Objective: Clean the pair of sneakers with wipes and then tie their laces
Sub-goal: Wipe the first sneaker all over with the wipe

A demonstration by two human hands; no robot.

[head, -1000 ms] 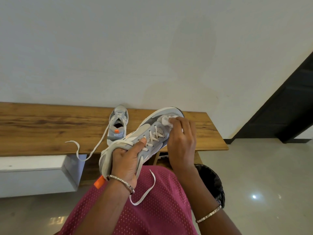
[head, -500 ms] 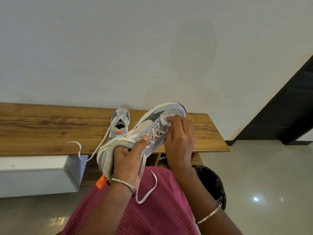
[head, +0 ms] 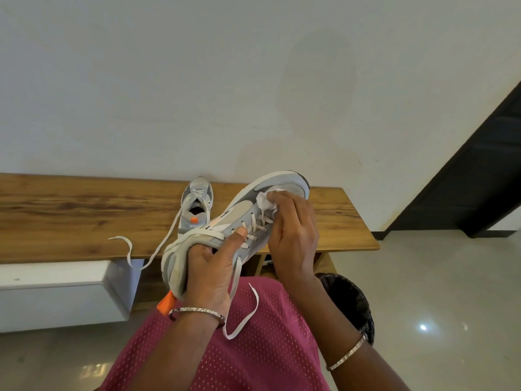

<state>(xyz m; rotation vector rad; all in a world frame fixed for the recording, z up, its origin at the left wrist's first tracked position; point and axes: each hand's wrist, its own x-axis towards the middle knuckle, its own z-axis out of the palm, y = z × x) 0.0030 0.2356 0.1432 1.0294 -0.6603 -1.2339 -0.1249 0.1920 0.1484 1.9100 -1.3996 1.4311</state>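
My left hand (head: 210,268) grips a grey and white sneaker (head: 245,210) by its heel collar, thumb across the tongue, toe pointing up and away. My right hand (head: 293,235) holds a crumpled white wipe (head: 265,201) against the toe area beside the upper laces. A loose lace end (head: 245,314) dangles from this sneaker over my lap. The second grey sneaker (head: 197,206) stands on the wooden bench (head: 84,215) by the wall, its untied lace (head: 146,249) trailing over the bench's front edge.
A white drawer unit (head: 62,294) sits under the bench at left. A dark object (head: 349,303) lies by my right forearm on the glossy tiled floor (head: 437,292). A black slanted structure (head: 485,170) rises at the right.
The held sneaker has risen and tipped slightly toward the wall. My right hand with the wipe has moved up along it from the laces toward the toe.
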